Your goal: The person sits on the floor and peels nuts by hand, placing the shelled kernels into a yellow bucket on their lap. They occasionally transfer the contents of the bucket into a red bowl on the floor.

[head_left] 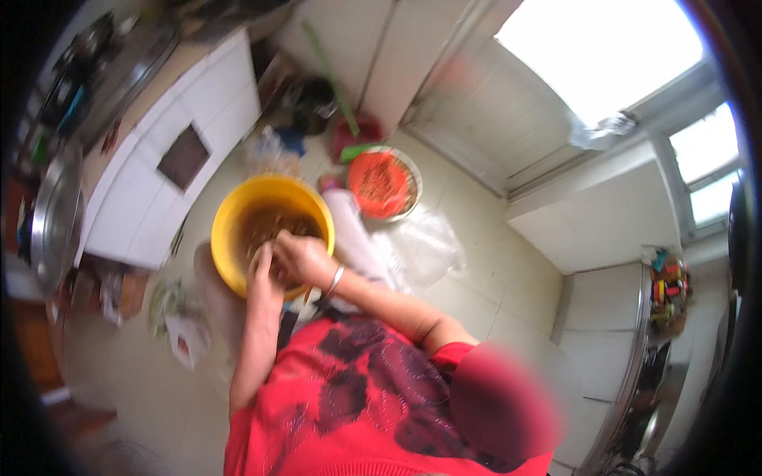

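Note:
My left hand [259,269] and my right hand [305,257] meet over the near part of a yellow plastic bucket [226,208], fingertips close together. The right hand's fingers are curled inward, and a silvery bracelet [336,278] circles that wrist. Blur and the fingers themselves hide whatever may be between them. Down in the bucket lie brownish pieces [277,225], too blurred to name. The bucket stands between my legs. Beyond my right leg [351,223] is a pale round basin [418,178] containing a red plastic bag [363,178] with many small brown pieces on it.
A clear plastic bag [425,250] lies on the tiled floor [476,291] at the right. White bags [187,342] sit on the floor at the left. A white-tiled counter [143,196] carries a metal pan [56,214]. Behind the basin are a dark red tub [360,131] and a green stalk-like strip [330,77].

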Tool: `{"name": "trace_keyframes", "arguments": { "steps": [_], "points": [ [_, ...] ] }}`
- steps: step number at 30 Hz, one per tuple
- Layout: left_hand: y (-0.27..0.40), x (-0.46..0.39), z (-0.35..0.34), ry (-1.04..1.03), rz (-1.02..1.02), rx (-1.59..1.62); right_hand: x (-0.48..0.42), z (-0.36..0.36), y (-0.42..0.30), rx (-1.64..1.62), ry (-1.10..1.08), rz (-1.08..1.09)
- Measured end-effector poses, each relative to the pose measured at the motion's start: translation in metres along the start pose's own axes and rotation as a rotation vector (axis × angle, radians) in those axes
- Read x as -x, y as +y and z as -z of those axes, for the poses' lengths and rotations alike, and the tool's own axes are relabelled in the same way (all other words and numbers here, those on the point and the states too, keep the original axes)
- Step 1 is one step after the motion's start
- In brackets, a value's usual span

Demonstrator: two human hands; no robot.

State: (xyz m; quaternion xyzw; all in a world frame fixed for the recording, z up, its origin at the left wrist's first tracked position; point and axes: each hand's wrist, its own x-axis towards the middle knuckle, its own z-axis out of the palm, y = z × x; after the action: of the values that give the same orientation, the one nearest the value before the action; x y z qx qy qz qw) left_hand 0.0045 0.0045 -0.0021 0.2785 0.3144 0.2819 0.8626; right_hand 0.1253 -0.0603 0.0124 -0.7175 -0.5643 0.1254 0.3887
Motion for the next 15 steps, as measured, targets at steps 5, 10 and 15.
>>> {"name": "trace_keyframes", "arguments": {
  "steps": [5,10,15],
  "points": [
    [-0.008,-0.006,0.003,-0.166,-0.044,-0.077,0.001,0.023,0.003,-0.383,-0.08,-0.163],
    [-0.008,-0.004,0.004,-0.147,-0.02,-0.001,0.0,0.031,-0.009,-0.327,-0.085,-0.188],
    [-0.017,-0.021,0.022,-0.381,-0.033,0.121,0.004,0.026,-0.019,0.027,0.008,0.044]
  ]
}}
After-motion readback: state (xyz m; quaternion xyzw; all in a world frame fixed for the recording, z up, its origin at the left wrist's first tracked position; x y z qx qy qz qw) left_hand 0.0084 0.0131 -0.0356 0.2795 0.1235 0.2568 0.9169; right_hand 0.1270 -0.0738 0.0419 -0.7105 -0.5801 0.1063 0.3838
